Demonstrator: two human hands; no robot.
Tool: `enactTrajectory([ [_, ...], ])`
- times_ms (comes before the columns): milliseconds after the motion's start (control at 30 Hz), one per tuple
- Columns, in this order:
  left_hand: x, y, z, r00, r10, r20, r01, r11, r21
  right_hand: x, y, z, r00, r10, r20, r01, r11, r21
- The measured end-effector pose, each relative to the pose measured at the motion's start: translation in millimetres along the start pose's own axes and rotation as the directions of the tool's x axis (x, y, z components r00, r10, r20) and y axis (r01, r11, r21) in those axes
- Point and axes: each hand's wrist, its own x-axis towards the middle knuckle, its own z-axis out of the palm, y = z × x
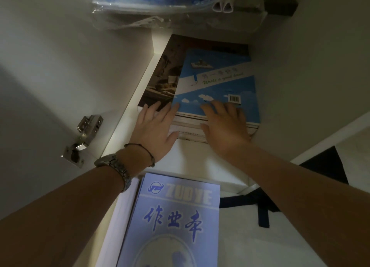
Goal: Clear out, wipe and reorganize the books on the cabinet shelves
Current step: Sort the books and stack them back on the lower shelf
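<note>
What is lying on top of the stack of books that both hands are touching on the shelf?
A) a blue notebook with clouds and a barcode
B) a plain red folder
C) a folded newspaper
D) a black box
A: the top of the stack under the left hand and right hand is a blue notebook printed with white clouds and a barcode sticker.
</note>
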Motion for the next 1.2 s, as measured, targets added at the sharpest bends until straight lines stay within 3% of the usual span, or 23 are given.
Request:
enactTrajectory([
  [67, -5.4, 3.0, -4.8, 0.999, -0.01, 0.037, 0.009, 0.999, 0.038, -16.6, -2.9, 2.4, 0.994, -0.029, -0.107, 0.024, 0.999, -0.043],
  [133, -16.0, 8.6, -9.9, 1.0, -0.01, -0.008, 0.01, 1.0, -0.009, -40.6, -4.2, 7.9, 0.973, -0.028, -0.231, 0.026, 1.0, -0.014],
  [200, -29.8, 14.9, -13.7, 0.997, -0.015, -0.074, 0.009, 0.997, -0.079, -68.0, -3.8, 11.3, 0.973, -0.032, -0.23, 0.034, 0.999, 0.005],
  [367, -78.7, 24.8, -13.8, 0.994, -0.018, -0.111, -0.001, 0.986, -0.165, -137.4, -1.9, 22.9, 0.993, 0.007, -0.117, 0.006, 0.994, 0.107],
  [467, -118.0, 28.6, -8.1, 0.986, -0.152, -0.069, 0.129, 0.955, -0.265, -177.0, -6.5, 27.8, 0.992, 0.123, 0.002, -0.12, 0.961, 0.249],
  [600, -172.9, 29.3, 6.9, 0.918, -0.386, 0.095, 0.394, 0.853, -0.341, -215.4, -13.7, 36.9, 0.957, 0.178, 0.228, -0.266, 0.849, 0.457],
  [733, -220.2, 24.8, 23.7, 0.885, -0.41, 0.221, 0.465, 0.794, -0.39, -234.9, -27.4, 44.1, 0.913, 0.162, 0.375, -0.378, 0.684, 0.624],
  [867, -245.0, 30.8, 32.7, 0.828, -0.445, 0.342, 0.561, 0.653, -0.509, -245.5, -44.1, 51.5, 0.885, 0.164, 0.436, -0.443, 0.586, 0.679],
  [1033, -248.7, 37.6, 37.0, 0.789, -0.504, 0.352, 0.607, 0.548, -0.575, -245.6, -51.1, 64.5, 0.865, 0.236, 0.442, -0.498, 0.502, 0.707],
  [1200, -246.5, 35.7, 39.8, 0.789, -0.511, 0.34, 0.604, 0.545, -0.581, -246.4, -56.1, 73.6, 0.816, 0.262, 0.515, -0.578, 0.351, 0.737],
])
